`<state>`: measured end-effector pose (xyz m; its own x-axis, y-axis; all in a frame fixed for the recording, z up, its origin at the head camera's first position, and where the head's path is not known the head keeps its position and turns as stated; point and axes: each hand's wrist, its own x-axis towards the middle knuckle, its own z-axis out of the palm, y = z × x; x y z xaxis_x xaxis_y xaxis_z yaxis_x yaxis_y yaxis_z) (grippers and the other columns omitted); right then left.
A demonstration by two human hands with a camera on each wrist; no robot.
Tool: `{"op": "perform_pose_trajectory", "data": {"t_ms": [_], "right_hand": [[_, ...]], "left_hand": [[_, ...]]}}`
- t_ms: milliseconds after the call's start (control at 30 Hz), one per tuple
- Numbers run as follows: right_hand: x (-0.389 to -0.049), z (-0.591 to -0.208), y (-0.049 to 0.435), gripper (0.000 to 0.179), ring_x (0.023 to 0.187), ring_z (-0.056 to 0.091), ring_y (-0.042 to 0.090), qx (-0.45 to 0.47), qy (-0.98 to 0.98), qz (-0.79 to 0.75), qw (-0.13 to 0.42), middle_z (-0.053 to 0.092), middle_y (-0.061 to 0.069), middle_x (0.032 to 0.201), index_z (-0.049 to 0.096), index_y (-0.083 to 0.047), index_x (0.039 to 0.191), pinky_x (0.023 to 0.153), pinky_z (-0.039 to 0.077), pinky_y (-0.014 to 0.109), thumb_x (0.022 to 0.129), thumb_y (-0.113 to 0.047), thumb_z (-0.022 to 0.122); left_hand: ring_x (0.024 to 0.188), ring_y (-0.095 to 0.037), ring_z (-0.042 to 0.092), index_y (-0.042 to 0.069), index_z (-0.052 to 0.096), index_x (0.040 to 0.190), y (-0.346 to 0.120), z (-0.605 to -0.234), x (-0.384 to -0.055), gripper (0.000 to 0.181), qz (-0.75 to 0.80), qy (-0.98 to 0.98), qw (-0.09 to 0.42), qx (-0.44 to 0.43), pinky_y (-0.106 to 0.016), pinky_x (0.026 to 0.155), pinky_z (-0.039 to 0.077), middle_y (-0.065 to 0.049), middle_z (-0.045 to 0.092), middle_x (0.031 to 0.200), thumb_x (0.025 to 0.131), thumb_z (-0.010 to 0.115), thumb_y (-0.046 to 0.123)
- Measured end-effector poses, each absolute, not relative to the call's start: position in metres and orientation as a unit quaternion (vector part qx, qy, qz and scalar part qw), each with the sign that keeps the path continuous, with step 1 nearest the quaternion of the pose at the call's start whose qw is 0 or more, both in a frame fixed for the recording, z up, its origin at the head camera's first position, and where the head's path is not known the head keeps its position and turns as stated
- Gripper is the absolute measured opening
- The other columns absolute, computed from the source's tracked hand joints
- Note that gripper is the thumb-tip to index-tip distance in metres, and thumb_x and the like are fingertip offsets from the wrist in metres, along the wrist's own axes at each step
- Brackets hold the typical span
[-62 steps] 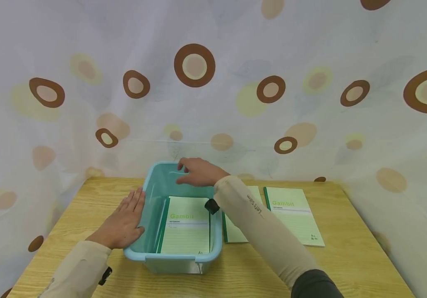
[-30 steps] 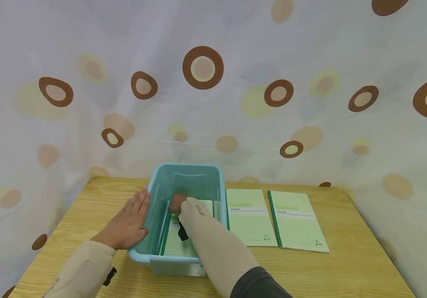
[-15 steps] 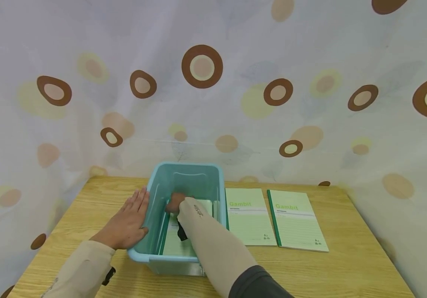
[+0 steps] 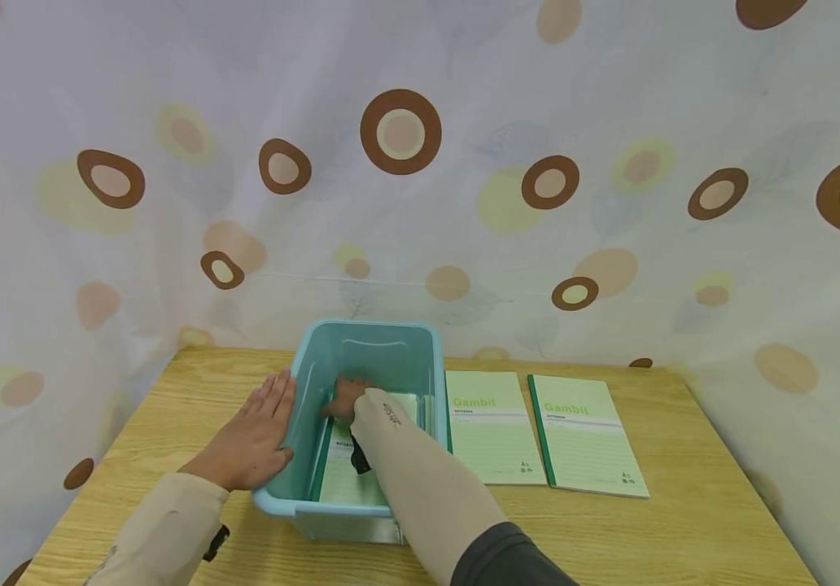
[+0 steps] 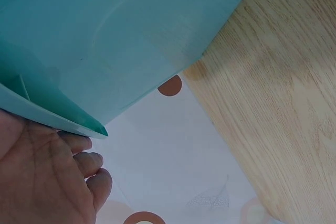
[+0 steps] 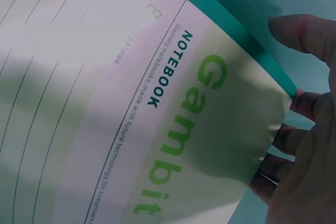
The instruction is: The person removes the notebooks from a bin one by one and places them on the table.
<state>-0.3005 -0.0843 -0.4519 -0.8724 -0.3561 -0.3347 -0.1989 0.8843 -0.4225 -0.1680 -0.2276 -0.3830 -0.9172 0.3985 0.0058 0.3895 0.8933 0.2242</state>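
Observation:
A light blue plastic bin (image 4: 372, 324) stands on the table, holding pale green Gambit notebooks. My left hand (image 4: 251, 443) rests against the bin's left side with fingers extended; the left wrist view puts its fingers at the rim (image 5: 63, 121). Inside the bin, my right hand (image 4: 345, 399) is at the far end of the top notebook (image 4: 347, 480). In the right wrist view its fingertips (image 6: 265, 179) touch that notebook's top edge, while the thumb (image 6: 294, 30) stands apart from the green spine. The right forearm covers part of the notebook in the head view.
Two more Gambit notebooks lie side by side right of the bin: one close to its wall (image 4: 496, 431), one farther right (image 4: 590, 439). Wooden tabletop (image 4: 698, 488) extends to the right. A patterned sheet (image 4: 449, 203) hangs behind the table.
From above the bin's far end, my right hand has come down inside to the notebook's top edge, its thumb now spreading away. The left hand keeps its place at the bin's side.

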Motion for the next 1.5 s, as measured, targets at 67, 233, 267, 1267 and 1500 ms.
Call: {"op": "perform_pose_trajectory", "data": {"t_ms": [67,233,267,1267,1500], "right_hand": [[-0.299,-0.45,-0.084,0.065,0.121,0.049,0.026,-0.145,0.947,-0.2,0.206,0.052,0.012,0.136,0.043,-0.011,0.141,0.103,0.04,0.04,0.087,-0.041,0.064],[-0.3,-0.45,-0.085,0.063,0.12,0.051,0.027,-0.146,0.95,-0.186,0.207,0.054,0.013,0.134,0.044,-0.012,0.14,0.1,0.041,0.04,0.089,-0.043,0.061],[-0.301,-0.45,-0.085,0.062,0.121,0.05,0.028,-0.147,0.95,-0.182,0.208,0.054,0.013,0.135,0.045,-0.012,0.14,0.101,0.041,0.041,0.089,-0.044,0.06],[-0.322,-0.442,-0.088,0.046,0.114,0.057,0.026,-0.169,0.97,-0.146,0.1,0.064,0.005,0.121,0.055,-0.014,0.132,0.097,0.037,0.045,0.094,-0.041,0.052],[-0.321,-0.419,-0.087,0.045,0.115,0.055,0.029,-0.202,0.971,-0.128,0.029,0.064,0.008,0.121,0.054,-0.014,0.131,0.097,0.038,0.044,0.095,-0.04,0.047]], "left_hand": [[0.141,-0.05,0.012,-0.019,0.018,0.144,-0.227,-0.383,-0.168,0.074,0.113,0.973,0.021,0.201,-0.059,0.113,0.017,-0.035,0.013,0.153,0.086,0.053,0.012],[0.142,-0.05,0.01,-0.019,0.017,0.144,-0.227,-0.383,-0.168,0.075,0.116,0.973,0.026,0.196,-0.059,0.113,0.015,-0.034,0.011,0.154,0.086,0.053,0.012],[0.142,-0.049,0.01,-0.019,0.017,0.144,-0.226,-0.383,-0.168,0.075,0.117,0.973,0.026,0.196,-0.059,0.113,0.015,-0.034,0.011,0.154,0.086,0.053,0.012],[0.141,-0.05,0.011,-0.019,0.017,0.144,-0.226,-0.382,-0.168,0.075,0.113,0.974,0.028,0.195,-0.059,0.113,0.016,-0.035,0.011,0.153,0.087,0.054,0.013],[0.141,-0.051,0.011,-0.02,0.016,0.144,-0.226,-0.381,-0.167,0.075,0.121,0.973,0.026,0.196,-0.06,0.112,0.016,-0.035,0.011,0.153,0.088,0.054,0.012]]}}
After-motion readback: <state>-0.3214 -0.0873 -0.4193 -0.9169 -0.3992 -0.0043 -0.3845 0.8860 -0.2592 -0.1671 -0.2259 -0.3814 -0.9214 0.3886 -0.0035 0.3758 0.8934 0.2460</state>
